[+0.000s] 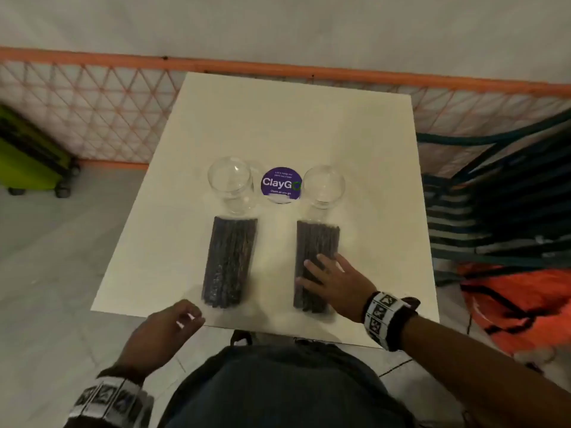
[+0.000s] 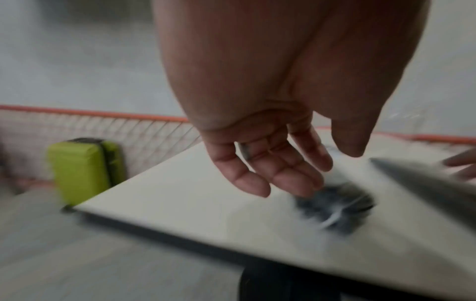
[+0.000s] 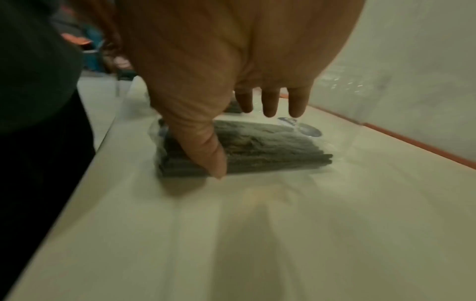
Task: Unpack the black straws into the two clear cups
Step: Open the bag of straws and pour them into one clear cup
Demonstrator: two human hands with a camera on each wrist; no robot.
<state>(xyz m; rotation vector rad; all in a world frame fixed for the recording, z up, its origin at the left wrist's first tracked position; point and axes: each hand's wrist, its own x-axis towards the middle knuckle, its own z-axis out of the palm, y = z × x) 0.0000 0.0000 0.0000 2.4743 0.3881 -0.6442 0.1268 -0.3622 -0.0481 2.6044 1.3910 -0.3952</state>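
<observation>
Right hand [image 1: 335, 284] reaching forward, palm down, fingers [image 3: 270, 101] straight and spread, thumb [image 3: 203, 150] angled down — forearm stretched in from the right, patterned band at the wrist. Left hand [image 1: 160, 332] hovering lower and nearer the body, fingers [image 2: 257, 175] loosely curled, holding nothing — banded wrist too.

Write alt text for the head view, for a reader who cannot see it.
A person's right hand rests on the right of two packs of black straws lying on a white table, while the left hand hovers, holding nothing, at the near edge by the left pack. Beyond each pack stands an empty clear cup, with a purple sticker between them.
</observation>
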